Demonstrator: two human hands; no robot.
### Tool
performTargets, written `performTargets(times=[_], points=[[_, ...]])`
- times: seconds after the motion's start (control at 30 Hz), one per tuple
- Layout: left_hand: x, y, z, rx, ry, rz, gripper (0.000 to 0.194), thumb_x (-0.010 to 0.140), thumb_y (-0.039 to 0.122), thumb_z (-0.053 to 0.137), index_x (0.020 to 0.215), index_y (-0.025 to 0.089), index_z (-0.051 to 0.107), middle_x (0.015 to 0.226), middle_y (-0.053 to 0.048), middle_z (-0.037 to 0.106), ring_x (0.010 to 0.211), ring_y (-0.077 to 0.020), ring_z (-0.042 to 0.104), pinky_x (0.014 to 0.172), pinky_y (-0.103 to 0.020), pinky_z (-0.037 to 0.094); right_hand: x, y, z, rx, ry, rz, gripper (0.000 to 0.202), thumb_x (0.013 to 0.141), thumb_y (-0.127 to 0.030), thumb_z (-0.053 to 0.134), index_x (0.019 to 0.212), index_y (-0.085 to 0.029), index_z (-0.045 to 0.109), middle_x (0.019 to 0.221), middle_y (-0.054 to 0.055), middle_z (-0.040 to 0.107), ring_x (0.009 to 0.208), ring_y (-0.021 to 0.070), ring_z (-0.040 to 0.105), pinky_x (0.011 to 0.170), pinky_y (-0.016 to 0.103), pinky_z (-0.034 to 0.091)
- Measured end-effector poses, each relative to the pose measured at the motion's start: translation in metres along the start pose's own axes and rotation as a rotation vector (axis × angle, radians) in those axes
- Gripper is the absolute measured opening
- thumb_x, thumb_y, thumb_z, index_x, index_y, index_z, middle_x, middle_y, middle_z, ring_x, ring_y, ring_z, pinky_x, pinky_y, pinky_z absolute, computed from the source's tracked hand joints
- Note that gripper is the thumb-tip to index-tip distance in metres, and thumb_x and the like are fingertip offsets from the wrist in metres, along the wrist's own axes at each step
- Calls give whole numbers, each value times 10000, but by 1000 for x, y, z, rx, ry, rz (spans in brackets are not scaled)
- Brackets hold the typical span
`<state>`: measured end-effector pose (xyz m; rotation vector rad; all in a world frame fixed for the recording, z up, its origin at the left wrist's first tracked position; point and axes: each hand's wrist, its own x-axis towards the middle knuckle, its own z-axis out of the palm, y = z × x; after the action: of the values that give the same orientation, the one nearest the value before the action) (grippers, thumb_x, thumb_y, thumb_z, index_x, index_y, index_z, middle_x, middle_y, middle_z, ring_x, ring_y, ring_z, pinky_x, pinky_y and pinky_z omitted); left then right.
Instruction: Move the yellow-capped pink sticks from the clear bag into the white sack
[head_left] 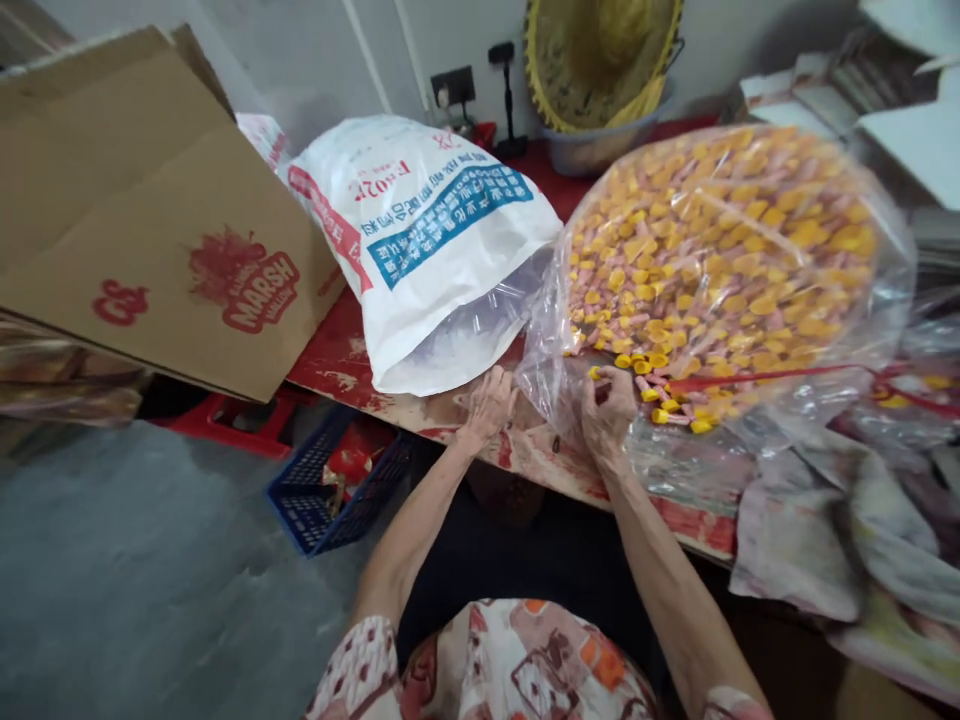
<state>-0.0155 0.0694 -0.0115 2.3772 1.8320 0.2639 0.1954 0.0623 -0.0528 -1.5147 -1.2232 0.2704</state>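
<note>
To your left, you have a tilted cardboard box [135, 190] bearing red "MARSH" lettering, with a red plastic frame [259, 425] beneath its lower edge. Beside that frame, below table level, you find a perforated blue crate [296, 515] containing a red item [351, 455]. Against the wall ahead, note a dark socket plate [453, 85], a black stand [509, 105] and a yellow-rimmed hat [574, 80] resting in a pale basin [600, 152]. At your right, you see rumpled greyish cloth [799, 530].
</note>
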Motion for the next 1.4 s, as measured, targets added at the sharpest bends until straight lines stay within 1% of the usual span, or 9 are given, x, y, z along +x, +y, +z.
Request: performTargets(times=[0.2,0.27,0.4,0.57,0.7,0.87,1.03,1.2,1.4], points=[[-16,-4,-5,-181,36,-26,485,967,143,639,1449,194,670,1293,-169,764,1228,-336,741,1109,-434,564,4,-8,0,-34,-122,32,361,949,-619,508,946,-267,585,817,44,661,716,252,611,745,400,543],[-17,-6,-12,-242,-12,-43,571,918,121,642,1483,204,649,1208,-152,787,1192,-353,756,1089,-457,558,5,-15,-2,-8,-66,47,374,941,-639,508,958,-275,589,794,37,657,695,259,603,731,409,540],[-17,-14,-33,-342,-134,-111,389,887,169,676,1271,231,685,982,-75,763,1043,-342,759,966,-433,556,7,-24,-15,4,53,75,367,941,-636,495,984,-287,602,809,46,670,733,282,617,768,428,533],[-28,-18,-44,-811,37,-282,345,806,207,758,1126,240,634,835,45,660,756,-180,662,809,-303,523,11,-27,-31,-14,-125,170,404,875,-705,527,841,-303,554,780,65,674,750,298,630,771,429,525],[-31,8,-43,-1376,253,-377,556,796,415,826,1286,238,632,880,56,659,671,-114,604,647,-229,468,7,-50,-21,182,-26,311,474,898,-748,603,828,-280,587,814,63,719,735,256,649,734,384,542],[-21,56,-36,-1733,259,-429,705,640,581,995,1126,216,639,828,30,688,633,-115,624,542,-200,389,-19,-95,14,528,60,405,472,917,-717,706,911,-252,624,847,28,723,700,200,621,661,321,525],[-22,63,-26,-1705,237,-458,717,612,623,1023,1038,221,609,720,53,672,528,-100,566,500,-198,365,-38,-100,19,581,-2,460,504,944,-755,694,944,-252,670,809,11,696,680,205,622,627,319,519],[-27,40,-25,-1427,229,-430,402,868,512,884,992,230,626,662,66,598,526,-101,493,518,-215,365,-35,-69,-16,320,-294,139,301,999,-529,660,971,-254,777,997,67,743,897,249,694,888,393,587],[-23,37,-5,-831,178,-82,110,985,187,786,997,223,684,951,-21,726,873,-185,686,843,-297,548,-32,-9,-34,68,-264,166,309,1047,-343,501,1172,-210,750,1133,103,765,1014,249,722,1011,418,595]])
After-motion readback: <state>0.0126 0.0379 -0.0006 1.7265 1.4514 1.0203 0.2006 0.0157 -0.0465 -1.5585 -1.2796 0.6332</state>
